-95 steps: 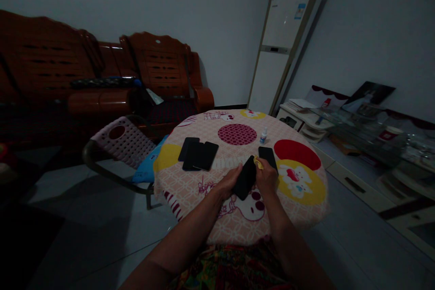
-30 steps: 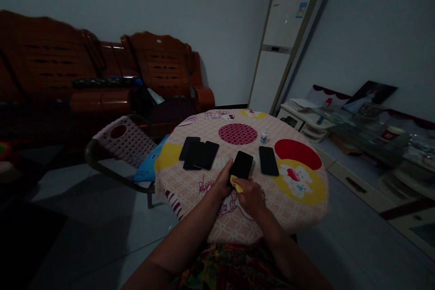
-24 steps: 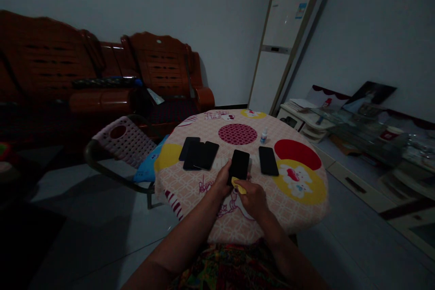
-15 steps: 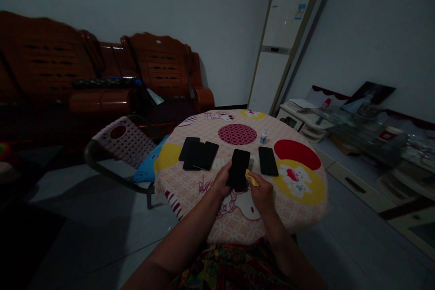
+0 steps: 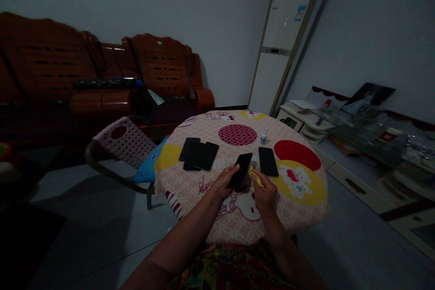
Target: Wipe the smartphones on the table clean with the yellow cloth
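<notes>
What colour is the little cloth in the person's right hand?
Yellow. The cloth shows in the head view, pinched in the right hand beside the black phone.

Both forearms are seen bare, with no sleeves reaching the wrists, and no watch, ring or bracelet can be made out in the dim light. The left hand (image 5: 227,180) and right hand (image 5: 265,195) are uncovered. A garment patterned in red, green and yellow is worn over the lap.
</notes>
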### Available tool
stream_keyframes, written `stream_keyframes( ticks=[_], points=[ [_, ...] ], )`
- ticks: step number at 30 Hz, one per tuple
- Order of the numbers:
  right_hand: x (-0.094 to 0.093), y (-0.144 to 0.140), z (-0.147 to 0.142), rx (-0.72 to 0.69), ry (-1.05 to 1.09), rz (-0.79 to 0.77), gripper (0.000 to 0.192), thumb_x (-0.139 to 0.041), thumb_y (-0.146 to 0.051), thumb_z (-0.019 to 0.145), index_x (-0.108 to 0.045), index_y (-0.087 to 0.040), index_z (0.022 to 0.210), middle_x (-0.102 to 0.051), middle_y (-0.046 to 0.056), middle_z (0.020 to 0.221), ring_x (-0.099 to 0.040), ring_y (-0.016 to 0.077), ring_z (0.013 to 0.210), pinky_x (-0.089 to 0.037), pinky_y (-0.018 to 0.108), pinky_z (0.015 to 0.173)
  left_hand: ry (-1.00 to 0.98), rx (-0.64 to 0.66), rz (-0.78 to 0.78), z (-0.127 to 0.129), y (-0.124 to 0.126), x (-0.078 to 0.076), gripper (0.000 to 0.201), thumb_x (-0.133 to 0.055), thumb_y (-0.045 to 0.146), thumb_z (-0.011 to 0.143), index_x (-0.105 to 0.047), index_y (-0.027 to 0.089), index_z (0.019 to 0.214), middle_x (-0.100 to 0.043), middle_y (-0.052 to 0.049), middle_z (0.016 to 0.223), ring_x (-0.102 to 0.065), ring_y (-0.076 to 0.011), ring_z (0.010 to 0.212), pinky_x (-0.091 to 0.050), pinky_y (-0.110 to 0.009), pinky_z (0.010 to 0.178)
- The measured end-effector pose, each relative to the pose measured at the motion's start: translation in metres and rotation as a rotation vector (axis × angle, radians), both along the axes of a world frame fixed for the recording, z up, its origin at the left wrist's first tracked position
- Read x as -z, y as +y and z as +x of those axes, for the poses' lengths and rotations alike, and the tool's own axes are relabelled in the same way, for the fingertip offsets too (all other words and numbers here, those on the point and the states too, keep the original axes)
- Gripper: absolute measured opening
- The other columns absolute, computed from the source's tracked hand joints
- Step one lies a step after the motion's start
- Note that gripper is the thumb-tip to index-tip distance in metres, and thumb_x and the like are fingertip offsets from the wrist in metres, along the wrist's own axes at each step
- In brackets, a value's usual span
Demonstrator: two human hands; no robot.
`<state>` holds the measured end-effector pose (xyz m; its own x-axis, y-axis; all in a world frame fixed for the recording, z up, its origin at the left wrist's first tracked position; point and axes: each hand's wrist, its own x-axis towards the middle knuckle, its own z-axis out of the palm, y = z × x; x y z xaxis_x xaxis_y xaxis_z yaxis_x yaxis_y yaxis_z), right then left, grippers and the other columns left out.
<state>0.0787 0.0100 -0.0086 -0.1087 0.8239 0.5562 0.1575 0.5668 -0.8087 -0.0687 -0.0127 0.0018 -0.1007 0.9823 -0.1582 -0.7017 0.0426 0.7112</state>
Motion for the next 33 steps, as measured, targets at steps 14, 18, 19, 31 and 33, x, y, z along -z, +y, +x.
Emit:
stream_keyframes(
  ticks=[14,18,19,31,33],
  points=[
    [-0.001,-0.006,-0.005,-0.099,-0.044,0.184,0.026,-0.057,-0.023,0.088,-0.070,-0.021,0.110,-0.073,0.007,0.105,-0.071,0.0209,0.095,-0.058,0.032,0.083,0.030,0.097,0.070,-0.001,-0.002,0.000,0.035,-0.079,0.036,0.070,-0.063,0.012,0.090,-0.066,-0.004,0.076,-0.061,-0.0132,0.061,-0.048,-0.023,0.058],
    [0.000,-0.004,-0.003,-0.068,-0.043,0.169,0.026,-0.057,-0.025,0.088,-0.070,-0.021,0.109,-0.073,0.007,0.105,-0.070,0.0208,0.095,-0.058,0.032,0.084,0.053,0.142,0.072,-0.001,-0.004,-0.001,0.034,-0.078,0.036,0.071,-0.065,0.012,0.092,-0.068,-0.005,0.079,-0.062,-0.0142,0.064,-0.048,-0.023,0.063],
    [-0.001,-0.003,-0.002,-0.056,-0.045,0.158,0.026,-0.056,-0.026,0.089,-0.070,-0.021,0.110,-0.073,0.007,0.106,-0.070,0.0209,0.095,-0.057,0.032,0.084,0.060,0.159,0.070,-0.001,-0.004,-0.002,0.036,-0.079,0.035,0.070,-0.065,0.012,0.093,-0.068,-0.006,0.080,-0.063,-0.0149,0.065,-0.048,-0.024,0.064],
    [-0.003,0.003,0.003,0.120,0.016,0.054,0.031,-0.055,-0.034,0.089,-0.070,-0.017,0.110,-0.072,0.010,0.109,-0.068,0.0232,0.101,-0.056,0.036,0.088,0.186,0.276,0.067,0.007,-0.010,-0.004,0.048,-0.076,0.044,0.072,-0.064,0.014,0.108,-0.068,-0.009,0.089,-0.062,-0.0129,0.063,-0.045,-0.019,0.056],
    [-0.003,0.003,0.003,0.116,0.025,0.046,0.031,-0.055,-0.034,0.089,-0.071,-0.017,0.109,-0.072,0.010,0.109,-0.068,0.0230,0.101,-0.056,0.035,0.087,0.241,0.302,0.052,0.010,-0.011,-0.001,0.046,-0.071,0.049,0.076,-0.063,0.014,0.104,-0.067,-0.007,0.082,-0.059,-0.0109,0.056,-0.040,-0.018,0.048]
  ],
)
